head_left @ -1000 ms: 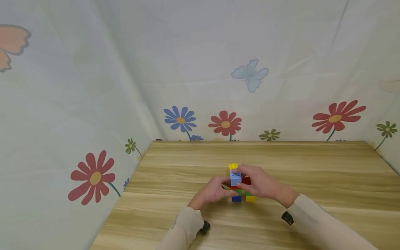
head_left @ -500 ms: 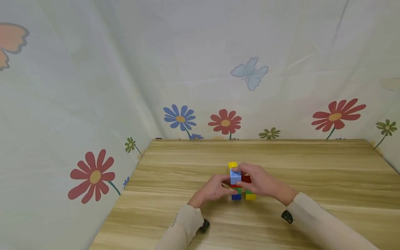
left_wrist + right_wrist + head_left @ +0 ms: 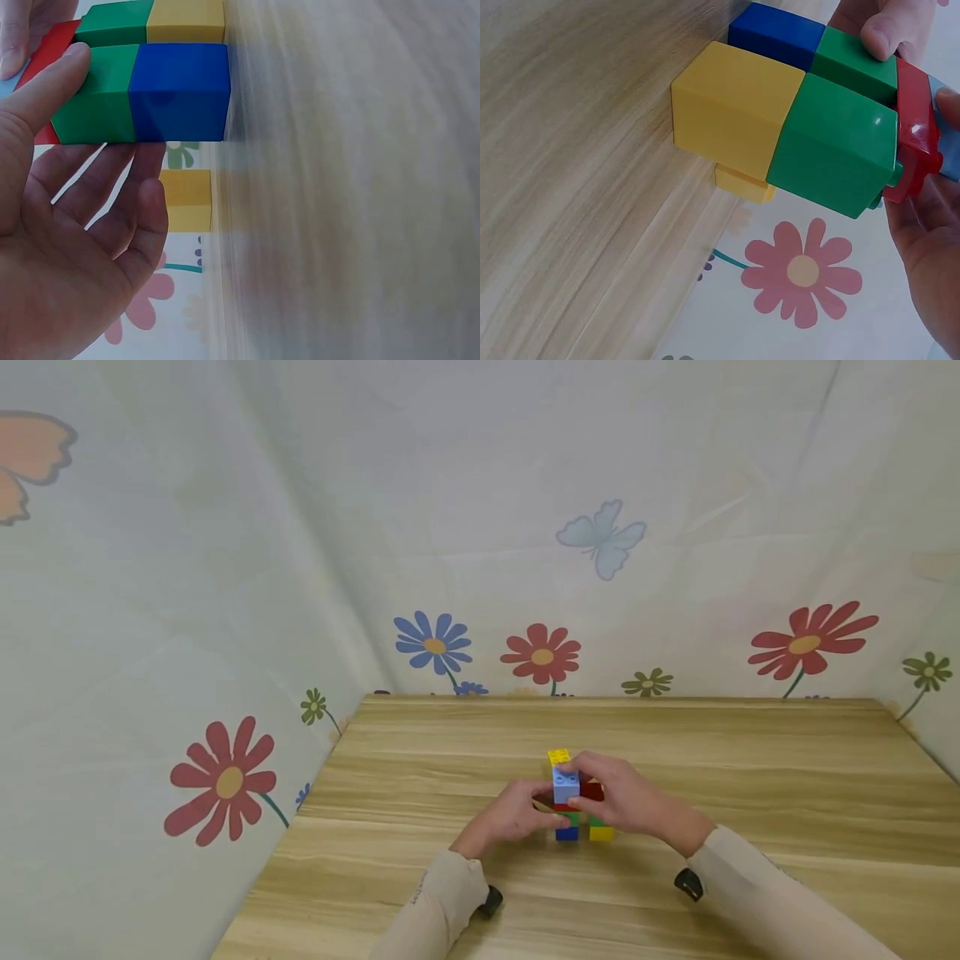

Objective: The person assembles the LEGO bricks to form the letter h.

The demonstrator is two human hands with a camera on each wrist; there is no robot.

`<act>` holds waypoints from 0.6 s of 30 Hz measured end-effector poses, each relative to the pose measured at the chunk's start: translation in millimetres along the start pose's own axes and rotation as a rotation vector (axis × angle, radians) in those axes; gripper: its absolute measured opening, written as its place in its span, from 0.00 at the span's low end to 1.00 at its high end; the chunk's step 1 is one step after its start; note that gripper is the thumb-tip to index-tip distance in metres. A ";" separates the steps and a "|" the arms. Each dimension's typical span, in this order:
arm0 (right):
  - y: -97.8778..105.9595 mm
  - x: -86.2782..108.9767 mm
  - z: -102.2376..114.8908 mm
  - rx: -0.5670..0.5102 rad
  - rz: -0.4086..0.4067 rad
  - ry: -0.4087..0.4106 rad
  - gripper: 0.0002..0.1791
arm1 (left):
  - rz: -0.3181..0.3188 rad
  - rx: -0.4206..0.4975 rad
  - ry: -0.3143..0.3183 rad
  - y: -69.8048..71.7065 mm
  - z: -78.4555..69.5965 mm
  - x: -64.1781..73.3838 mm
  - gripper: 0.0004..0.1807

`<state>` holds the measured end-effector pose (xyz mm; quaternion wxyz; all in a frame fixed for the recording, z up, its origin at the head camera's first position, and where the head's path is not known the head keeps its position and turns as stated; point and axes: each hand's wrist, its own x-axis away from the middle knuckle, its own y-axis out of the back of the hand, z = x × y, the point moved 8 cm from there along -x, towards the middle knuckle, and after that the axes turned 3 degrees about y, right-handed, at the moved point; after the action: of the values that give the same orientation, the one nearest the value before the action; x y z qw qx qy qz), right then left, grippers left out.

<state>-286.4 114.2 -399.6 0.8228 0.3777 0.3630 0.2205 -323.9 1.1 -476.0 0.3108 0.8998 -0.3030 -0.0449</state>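
Note:
In the head view my left hand (image 3: 510, 814) grips the left column of a small brick build: its thumb presses a green brick (image 3: 101, 94) that sits on a dark blue brick (image 3: 180, 94). The fingers curl behind. My right hand (image 3: 630, 795) pinches a light blue brick (image 3: 566, 788) on top, thumb in front and index finger above. Under it lies a red brick (image 3: 915, 120) across the top. The right column is a green brick (image 3: 836, 146) over a yellow brick (image 3: 739, 109). Studs show in a small gap between this green brick and the red one.
A separate yellow brick (image 3: 187, 201) stands on the wooden table (image 3: 420, 752) behind the build. A flower-printed cloth (image 3: 480, 568) hangs along the table's back and left edges.

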 end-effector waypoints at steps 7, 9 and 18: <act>-1.2 -0.9 -5.9 -0.098 0.029 -0.090 0.25 | 0.000 0.001 0.008 0.5 0.3 1.5 0.17; -1.0 -1.4 -7.4 -0.125 0.039 -0.116 0.26 | 0.001 0.004 0.006 0.7 0.2 1.2 0.17; -0.6 -1.5 -10.5 -0.182 0.052 -0.141 0.27 | 0.007 0.005 0.003 0.2 0.5 1.0 0.16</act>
<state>-295.3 117.7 -404.2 0.8712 0.3252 0.2728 0.2468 -323.3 0.2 -476.2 0.3090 0.8995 -0.3060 -0.0417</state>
